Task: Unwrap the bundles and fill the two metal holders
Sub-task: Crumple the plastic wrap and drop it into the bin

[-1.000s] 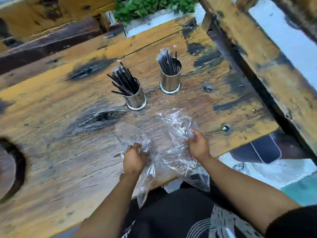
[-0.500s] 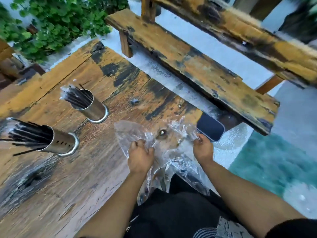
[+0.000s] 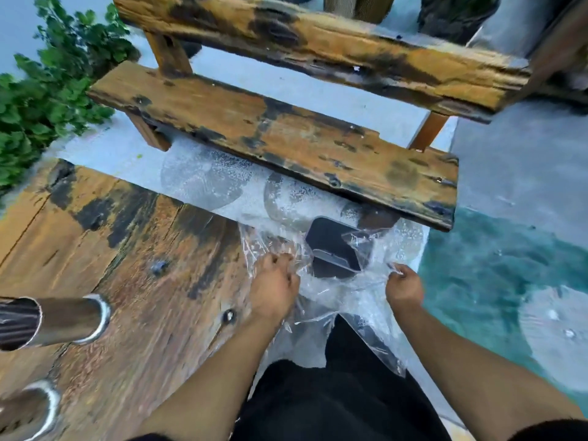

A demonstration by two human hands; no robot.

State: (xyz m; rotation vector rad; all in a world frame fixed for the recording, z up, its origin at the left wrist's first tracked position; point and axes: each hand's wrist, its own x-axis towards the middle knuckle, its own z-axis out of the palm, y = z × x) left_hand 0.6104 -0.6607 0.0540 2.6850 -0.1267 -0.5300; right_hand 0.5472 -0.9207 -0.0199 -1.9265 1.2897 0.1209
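Note:
Both my hands hold clear plastic wrapping (image 3: 337, 291) off the right edge of the wooden table (image 3: 133, 249). My left hand (image 3: 273, 288) grips a bunched part of it; my right hand (image 3: 404, 289) pinches another edge, and the sheet is stretched between them above a small dark bin (image 3: 334, 246) on the floor. One metal holder (image 3: 63, 319) with black sticks inside shows at the far left edge. The second metal holder (image 3: 35, 409) is partly cut off at the lower left; its contents are out of view.
A worn wooden bench (image 3: 286, 138) stands beyond the bin, with its backrest plank (image 3: 318, 49) above. Green plants (image 3: 47, 90) fill the upper left. The floor is grey, with a teal patch (image 3: 496, 272) at the right. My dark-clothed lap is at the bottom.
The view has swung right, pushing the holders to the left edge. Both hands have carried the plastic wrapping off the table's right edge to above the dark bin.

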